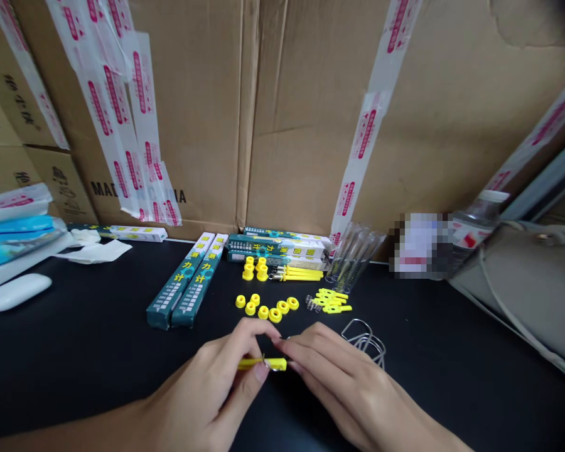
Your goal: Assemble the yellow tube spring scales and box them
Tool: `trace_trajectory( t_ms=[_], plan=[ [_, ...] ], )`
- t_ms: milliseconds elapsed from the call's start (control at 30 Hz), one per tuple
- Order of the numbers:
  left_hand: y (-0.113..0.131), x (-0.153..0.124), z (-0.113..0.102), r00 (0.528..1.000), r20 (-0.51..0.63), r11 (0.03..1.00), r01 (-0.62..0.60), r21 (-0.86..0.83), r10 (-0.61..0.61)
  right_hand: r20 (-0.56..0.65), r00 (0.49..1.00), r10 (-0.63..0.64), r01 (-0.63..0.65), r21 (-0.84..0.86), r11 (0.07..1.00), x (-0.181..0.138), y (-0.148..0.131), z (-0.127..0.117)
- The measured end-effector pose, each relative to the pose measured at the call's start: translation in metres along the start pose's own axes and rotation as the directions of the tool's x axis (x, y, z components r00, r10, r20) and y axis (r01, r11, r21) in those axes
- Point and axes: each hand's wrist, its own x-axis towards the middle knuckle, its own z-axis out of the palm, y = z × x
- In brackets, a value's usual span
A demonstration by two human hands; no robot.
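In my left hand (pixel 226 376) a slim yellow plastic rod (pixel 277 364) lies pinched between thumb and fingers, with a thin metal ring around it near its end. My right hand (pixel 334 370) is closed, its fingertips pressed together at the rod's right end and meeting my left index finger. Whatever those fingertips hold is too small to make out. Beyond my hands lie several yellow plastic collars (pixel 263 312), small yellow plastic pieces (pixel 336 309) and small coil springs (pixel 312 304). Bent metal wire hooks (pixel 368 342) rest beside my right hand.
Long printed boxes (pixel 184 282) lie left of centre, more boxes (pixel 282 248) behind. Yellow rods with metal ends (pixel 301 274) and clear tubes (pixel 358 257) are at the back. A bottle (pixel 475 229) and grey bag (pixel 537 282) stand right; a white case (pixel 16 292) lies left. Cardboard (pixel 306 125) walls the back.
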Motion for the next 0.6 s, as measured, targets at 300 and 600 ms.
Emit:
trace_trajectory(
  t_ms=[300,600],
  plan=[
    [0.001,0.002,0.0,0.996,0.062,0.997,0.067,0.029,-0.069,-0.023,0.994,-0.103,0.089,-0.337,0.937,-0.002,-0.002,0.005],
    [-0.01,-0.003,0.011,0.977,0.086,0.96,0.175,0.218,-0.197,-0.054,0.984,-0.171,0.113,-0.552,0.826,-0.001,-0.003,0.011]
  ],
)
